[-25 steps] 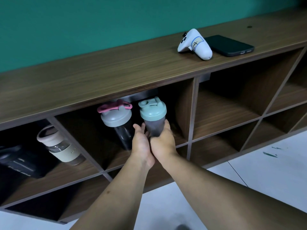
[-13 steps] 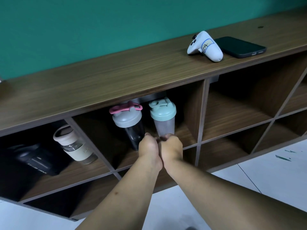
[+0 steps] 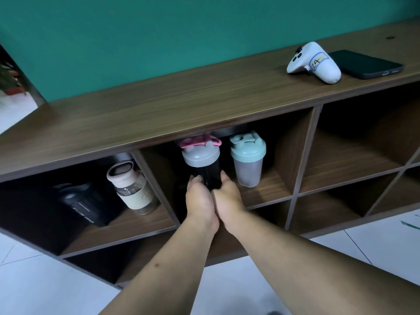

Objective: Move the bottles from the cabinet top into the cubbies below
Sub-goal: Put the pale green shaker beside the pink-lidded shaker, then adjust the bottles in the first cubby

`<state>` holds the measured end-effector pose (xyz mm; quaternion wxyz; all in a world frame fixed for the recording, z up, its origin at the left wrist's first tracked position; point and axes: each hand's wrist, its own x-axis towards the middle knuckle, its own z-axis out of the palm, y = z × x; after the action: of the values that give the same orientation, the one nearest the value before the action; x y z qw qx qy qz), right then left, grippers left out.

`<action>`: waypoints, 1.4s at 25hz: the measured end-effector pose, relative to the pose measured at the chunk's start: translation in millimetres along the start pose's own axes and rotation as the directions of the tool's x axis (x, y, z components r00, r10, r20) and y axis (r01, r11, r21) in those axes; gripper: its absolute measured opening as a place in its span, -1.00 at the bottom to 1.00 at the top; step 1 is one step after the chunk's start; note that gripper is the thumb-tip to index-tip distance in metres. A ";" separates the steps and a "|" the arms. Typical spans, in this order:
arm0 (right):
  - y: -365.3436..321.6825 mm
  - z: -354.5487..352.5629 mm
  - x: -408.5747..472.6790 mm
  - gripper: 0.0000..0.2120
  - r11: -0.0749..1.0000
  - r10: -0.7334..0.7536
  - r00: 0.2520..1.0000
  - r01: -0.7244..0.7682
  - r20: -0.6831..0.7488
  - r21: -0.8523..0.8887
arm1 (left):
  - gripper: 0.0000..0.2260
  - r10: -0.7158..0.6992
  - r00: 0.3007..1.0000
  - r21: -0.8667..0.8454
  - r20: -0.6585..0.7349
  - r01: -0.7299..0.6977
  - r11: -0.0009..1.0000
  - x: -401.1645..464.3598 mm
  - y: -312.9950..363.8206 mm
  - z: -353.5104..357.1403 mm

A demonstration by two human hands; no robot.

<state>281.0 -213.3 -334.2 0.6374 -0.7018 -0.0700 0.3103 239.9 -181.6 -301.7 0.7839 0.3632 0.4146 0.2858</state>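
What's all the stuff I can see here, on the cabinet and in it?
Pink-looped shaker bottle: 1, grey lid, dark body, middle cubby, left side.
Green-lidded shaker bottle: 1, mint lid, frosted body, same cubby, right side.
Glass bottle: 1, beige lid and sleeve, left cubby.
Black bottle: 1, black, left cubby, beside the glass bottle.
Controller: 1, white, cabinet top.
Phone: 1, black, cabinet top, beside the controller.
Cabinet: 1, brown wood, against a green wall.
Left hand: on the pink-looped shaker bottle's left side.
Right hand: on its right side.
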 end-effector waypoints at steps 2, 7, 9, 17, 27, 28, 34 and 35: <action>-4.3 -2.0 -2.0 -0.20 1.000 -0.021 1.000 0.021 0.011 -0.005 | -0.59 0.006 1.000 -0.008 -0.004 -0.007 1.000 -3.8 1.1 2.1; -22.2 -4.8 -25.1 -0.43 0.998 0.004 0.996 -0.010 -0.085 -0.065 | -0.49 -0.028 1.000 -0.031 0.008 0.028 0.999 2.6 -2.3 -3.5; -22.2 -3.2 -34.5 -0.78 0.991 0.133 0.977 -0.131 -0.170 0.022 | -0.48 -0.026 0.999 0.057 -0.027 0.028 0.998 0.5 -7.9 -11.5; -24.6 43.1 -105.6 -0.86 0.806 0.116 0.974 0.021 0.193 -0.591 | -0.28 -0.021 0.956 0.270 -0.293 0.104 0.957 -38.4 10.3 -117.6; -44.1 168.5 -125.4 -0.22 0.461 -0.483 0.813 0.552 0.326 -0.694 | -0.43 -0.076 0.994 -0.410 -0.078 0.038 0.911 -7.3 81.7 -182.1; -43.0 171.6 -115.0 -0.19 0.441 -0.485 0.817 0.536 0.311 -0.720 | -0.44 -0.076 0.996 -0.412 -0.050 0.049 0.910 -0.2 82.5 -179.0; -39.5 176.6 -71.2 -0.15 0.337 -0.407 0.858 0.460 0.313 -0.822 | -0.35 -0.087 0.996 -0.339 -0.033 0.071 0.938 15.3 100.2 -177.2; -38.8 178.2 -69.5 -0.15 0.340 -0.414 0.855 0.463 0.313 -0.818 | -0.33 -0.085 0.996 -0.346 -0.020 0.073 0.935 15.8 106.5 -177.8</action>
<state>143.6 -89.0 -272.8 0.2462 -0.8717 -0.4187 0.0647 79.6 -49.6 -292.5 0.8390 0.1982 0.3860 0.3284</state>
